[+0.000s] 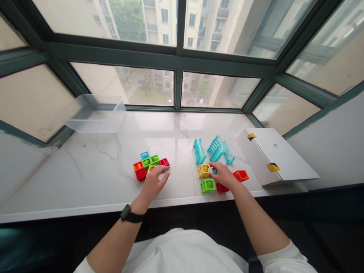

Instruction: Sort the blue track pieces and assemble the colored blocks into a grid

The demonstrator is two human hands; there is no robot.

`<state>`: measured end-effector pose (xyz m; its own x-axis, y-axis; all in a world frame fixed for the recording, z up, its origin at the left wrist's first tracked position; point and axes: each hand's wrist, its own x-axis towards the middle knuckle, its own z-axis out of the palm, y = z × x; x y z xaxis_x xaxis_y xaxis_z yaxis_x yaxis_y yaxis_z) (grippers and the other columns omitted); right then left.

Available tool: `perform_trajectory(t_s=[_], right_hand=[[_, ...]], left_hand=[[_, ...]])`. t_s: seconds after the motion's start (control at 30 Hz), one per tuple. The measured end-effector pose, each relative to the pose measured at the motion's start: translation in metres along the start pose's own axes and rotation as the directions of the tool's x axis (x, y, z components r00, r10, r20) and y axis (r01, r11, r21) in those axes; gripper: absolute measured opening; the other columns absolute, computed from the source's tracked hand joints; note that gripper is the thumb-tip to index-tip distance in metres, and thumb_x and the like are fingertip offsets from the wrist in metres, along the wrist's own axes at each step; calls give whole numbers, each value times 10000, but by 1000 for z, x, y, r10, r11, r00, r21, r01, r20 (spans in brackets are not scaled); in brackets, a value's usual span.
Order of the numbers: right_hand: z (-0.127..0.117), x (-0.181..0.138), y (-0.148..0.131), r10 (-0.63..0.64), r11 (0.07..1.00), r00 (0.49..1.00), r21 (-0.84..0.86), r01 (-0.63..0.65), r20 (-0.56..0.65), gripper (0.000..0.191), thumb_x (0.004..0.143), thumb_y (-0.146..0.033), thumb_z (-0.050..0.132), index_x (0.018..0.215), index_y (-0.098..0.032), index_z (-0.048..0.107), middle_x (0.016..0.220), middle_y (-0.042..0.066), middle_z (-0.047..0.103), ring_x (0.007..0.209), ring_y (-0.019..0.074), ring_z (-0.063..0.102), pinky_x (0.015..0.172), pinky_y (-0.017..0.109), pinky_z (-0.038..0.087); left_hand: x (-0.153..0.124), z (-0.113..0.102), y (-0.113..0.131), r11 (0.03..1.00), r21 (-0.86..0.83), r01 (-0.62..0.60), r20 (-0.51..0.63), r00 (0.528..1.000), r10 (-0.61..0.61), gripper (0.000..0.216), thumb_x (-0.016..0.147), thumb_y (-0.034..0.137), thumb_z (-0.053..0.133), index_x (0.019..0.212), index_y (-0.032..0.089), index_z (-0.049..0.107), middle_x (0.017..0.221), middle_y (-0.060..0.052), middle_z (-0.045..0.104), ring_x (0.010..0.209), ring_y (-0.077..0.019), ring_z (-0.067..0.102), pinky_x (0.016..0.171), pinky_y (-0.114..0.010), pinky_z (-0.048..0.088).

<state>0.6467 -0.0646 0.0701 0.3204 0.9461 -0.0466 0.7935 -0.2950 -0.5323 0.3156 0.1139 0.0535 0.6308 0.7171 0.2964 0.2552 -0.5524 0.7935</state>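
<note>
My left hand (154, 183) lies over a joined cluster of toy blocks, its thumb apart from the stretched fingers. Beneath it a yellow block (151, 168) is partly hidden. Around that sit green blocks (150, 161), a light blue block (145, 155), an orange block (138, 166), a red block (140, 174) and a crimson block (164, 162). My right hand (223, 175) has its thumb and index finger at the right side of another yellow block (204, 171). A blue block (214, 171) shows under that hand. Close by are a green block (208, 186), a red block (222, 187) and an orange-red block (241, 175).
Clear blue ribbed track pieces (199, 151) lie behind my right hand, among them a curved piece (216, 148). A white box (284, 155) stands at the right. A clear plastic bin (96, 127) is at the back left. Windows border the marbled ledge (93, 189).
</note>
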Motion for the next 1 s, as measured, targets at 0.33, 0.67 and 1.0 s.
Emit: perform_trajectory(t_s=[0.33,0.67,1.0], right_hand=[[0,2,3,4,1000,1000,-6,-4,25,505,825,-231,793,1319,-265,692,1244,84,745,1027,258,706,959,418,544],[-26,-21,-4,-48,998,992,43,54,-116,597,822,-115,537,1397,-251,622,1330,83,688,1063,230,682,1008,433,548],[-22,-52,-116,-163,941,814,161,299,-557,264,953,-202,554,1146,-257,725,1151,95,681,983,245,673,882,396,583]], left_hand=[[-40,-67,-45,935,353,39,-192,981,31,282,960,368,615,1198,248,706,1264,-85,704,1219,-301,632,1125,-495,493],[-49,-60,-57,935,341,101,-182,983,-40,334,962,413,611,1235,241,699,1397,-120,626,1337,-325,562,1188,-539,447],[-52,-51,-66,921,379,87,-98,994,-53,462,963,474,621,1349,222,655,1538,-144,527,1499,-377,418,1237,-599,386]])
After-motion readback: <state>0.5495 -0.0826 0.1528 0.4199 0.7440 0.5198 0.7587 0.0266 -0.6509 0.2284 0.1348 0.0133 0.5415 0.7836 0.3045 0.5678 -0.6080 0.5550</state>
